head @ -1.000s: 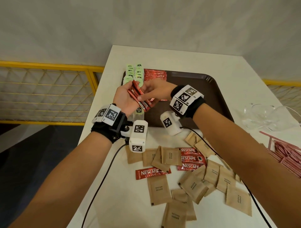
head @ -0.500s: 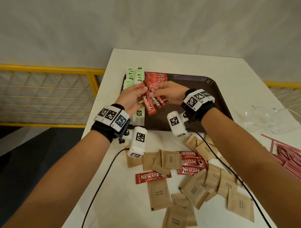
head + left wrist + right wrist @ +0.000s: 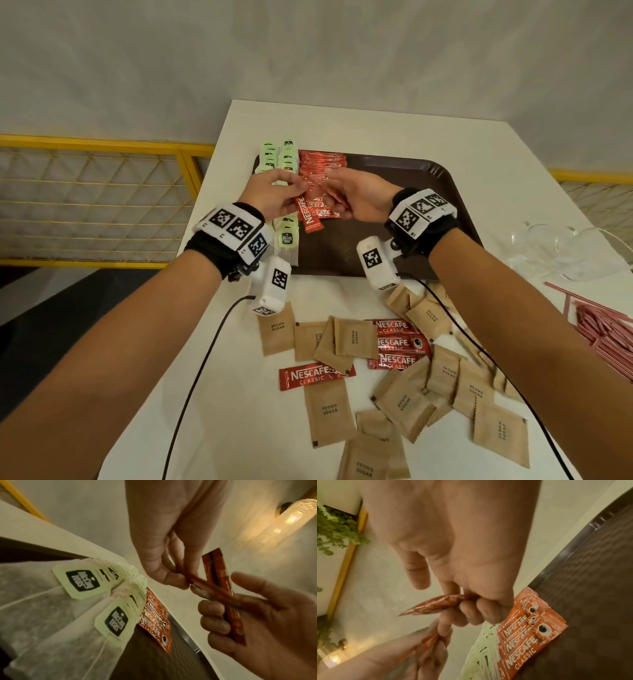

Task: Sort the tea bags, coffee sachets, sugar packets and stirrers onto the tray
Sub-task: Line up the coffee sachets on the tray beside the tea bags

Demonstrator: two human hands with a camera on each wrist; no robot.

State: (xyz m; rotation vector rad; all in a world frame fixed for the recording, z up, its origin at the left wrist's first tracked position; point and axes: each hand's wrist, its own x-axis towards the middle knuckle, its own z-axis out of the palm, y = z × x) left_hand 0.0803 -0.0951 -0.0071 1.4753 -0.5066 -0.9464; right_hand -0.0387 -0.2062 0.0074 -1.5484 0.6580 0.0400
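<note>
Both hands hover over the left part of the dark brown tray (image 3: 411, 192). They share a small bundle of red Nescafe coffee sachets (image 3: 311, 214). My left hand (image 3: 298, 188) pinches one sachet (image 3: 197, 585) between thumb and fingers. My right hand (image 3: 337, 202) curls its fingers round other sachets (image 3: 436, 604). Just beyond the hands a stack of coffee sachets (image 3: 322, 161) lies on the tray. Rows of green-tagged tea bags (image 3: 284, 161) run along the tray's left side.
Several brown sugar packets (image 3: 329, 418) and loose coffee sachets (image 3: 397, 342) lie scattered on the white table (image 3: 239, 411) near me. Red stirrers (image 3: 606, 332) are piled at the right edge, behind them a clear plastic container (image 3: 561, 246). A yellow railing (image 3: 102, 144) stands to the left.
The sachet bundle was gripped in my left hand with the right hand reaching onto it. Now it hangs fanned between both hands, which sit a little farther over the tray.
</note>
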